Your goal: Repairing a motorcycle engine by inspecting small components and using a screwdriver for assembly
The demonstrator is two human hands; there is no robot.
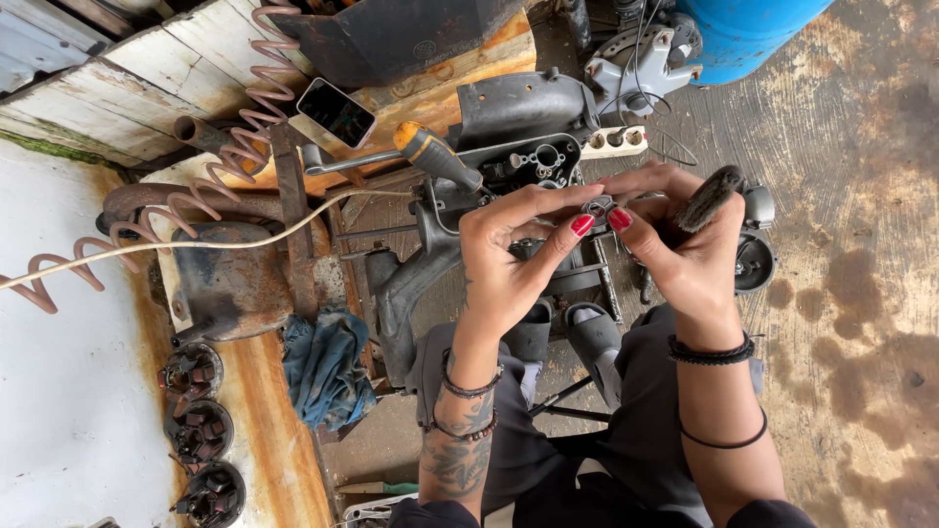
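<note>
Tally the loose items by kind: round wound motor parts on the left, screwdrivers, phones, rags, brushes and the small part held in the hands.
Round wound motor parts: 3
Screwdriver: 1
Phone: 1
Blue rag: 1
Brush, in the right hand: 1
Small metal part, pinched by the left hand fingers and the right: 1
Total: 8
</note>
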